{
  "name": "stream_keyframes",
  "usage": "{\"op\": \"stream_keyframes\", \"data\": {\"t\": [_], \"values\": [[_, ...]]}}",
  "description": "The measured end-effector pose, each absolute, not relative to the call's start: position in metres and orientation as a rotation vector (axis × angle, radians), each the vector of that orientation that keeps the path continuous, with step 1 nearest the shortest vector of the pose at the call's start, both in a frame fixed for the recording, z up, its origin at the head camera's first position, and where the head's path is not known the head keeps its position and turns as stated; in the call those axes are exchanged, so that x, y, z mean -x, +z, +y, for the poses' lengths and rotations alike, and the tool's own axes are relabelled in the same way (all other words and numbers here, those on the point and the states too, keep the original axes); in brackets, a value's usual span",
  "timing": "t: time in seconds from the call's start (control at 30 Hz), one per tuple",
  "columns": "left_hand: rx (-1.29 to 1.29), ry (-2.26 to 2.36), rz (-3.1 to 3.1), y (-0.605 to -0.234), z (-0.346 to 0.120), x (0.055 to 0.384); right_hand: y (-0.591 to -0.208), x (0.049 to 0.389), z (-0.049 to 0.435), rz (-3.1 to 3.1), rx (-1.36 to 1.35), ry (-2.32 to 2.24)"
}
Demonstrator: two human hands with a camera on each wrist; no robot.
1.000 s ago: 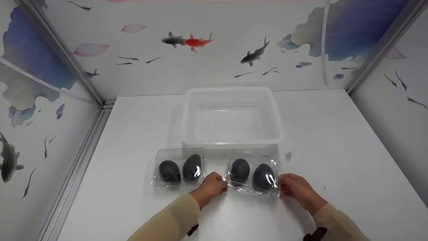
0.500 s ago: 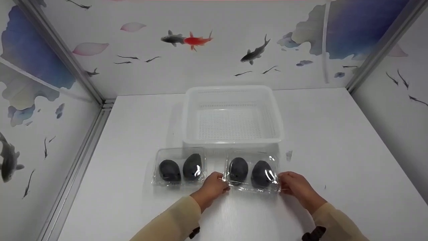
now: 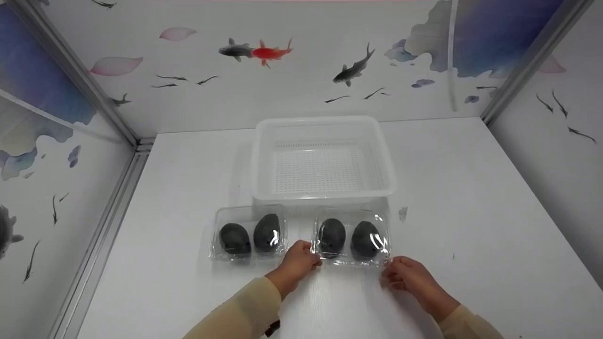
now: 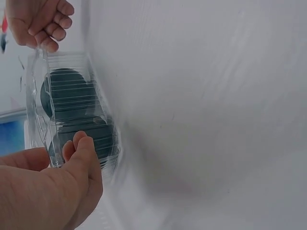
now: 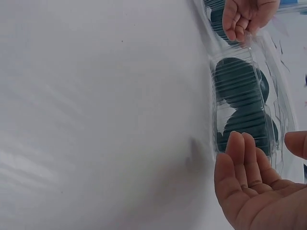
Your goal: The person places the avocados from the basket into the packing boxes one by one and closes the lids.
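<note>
Two clear plastic clamshell boxes lie side by side on the white table, each with two dark egg-shaped objects inside. At the front left corner of the right-hand clamshell box [image 3: 348, 261], my left hand [image 3: 297, 261] pinches the rim between thumb and fingers. My right hand [image 3: 410, 280] is at that box's front right corner, fingertips right by the edge. In the right wrist view its fingers [image 5: 240, 163] are loosely bent and the thumb stands apart from them. The left-hand clamshell box [image 3: 247, 212] sits just left of my left hand, untouched by the right.
Behind both boxes stands a white perforated plastic basket [image 3: 386, 183], with nothing in it. A small clear scrap [image 3: 403, 213] lies to the right. Walls printed with fish [image 3: 353, 68] and petals enclose the table on the back and sides.
The right-hand box has turned slightly and now sits straighter, a little farther back. My right hand has slid from the box's right side toward its front corner. The head view has shifted slightly.
</note>
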State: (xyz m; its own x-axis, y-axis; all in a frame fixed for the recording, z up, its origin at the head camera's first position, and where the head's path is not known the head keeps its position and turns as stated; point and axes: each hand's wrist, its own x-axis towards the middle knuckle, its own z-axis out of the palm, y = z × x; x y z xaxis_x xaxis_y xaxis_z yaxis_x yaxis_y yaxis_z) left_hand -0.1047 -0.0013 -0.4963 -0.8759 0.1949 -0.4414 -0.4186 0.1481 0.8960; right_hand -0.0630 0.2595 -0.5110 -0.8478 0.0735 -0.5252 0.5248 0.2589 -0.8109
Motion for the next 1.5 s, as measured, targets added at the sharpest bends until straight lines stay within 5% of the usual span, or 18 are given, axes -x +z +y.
{"op": "stream_keyframes", "data": {"t": [1.5], "values": [[0.307,1.883,1.954,-0.499,0.000,0.109,-0.511,0.097,0.271,1.812,-0.347,-1.874]]}}
